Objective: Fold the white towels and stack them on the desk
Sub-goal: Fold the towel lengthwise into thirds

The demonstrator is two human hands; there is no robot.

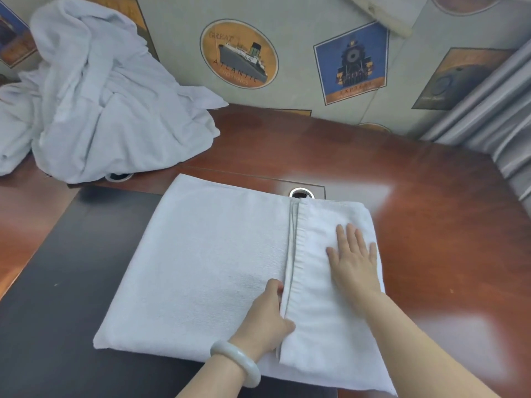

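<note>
A white towel (pixel 207 259) lies flat on the desk (pixel 431 214), with its right third folded over toward the middle. My right hand (pixel 355 259) presses flat on that folded flap, fingers straight and spread. My left hand (pixel 268 314), with a pale bangle on the wrist, sits at the hemmed edge of the flap with its fingers tucked under the edge, gripping it. A heap of unfolded white towels (pixel 94 96) is piled at the back left of the desk.
The desk has a dark inlay (pixel 57 282) under the towel's left part and two round cable holes (pixel 300 193). A wall with travel posters (pixel 238 53) rises right behind the desk. Grey curtains (pixel 494 116) hang at the right.
</note>
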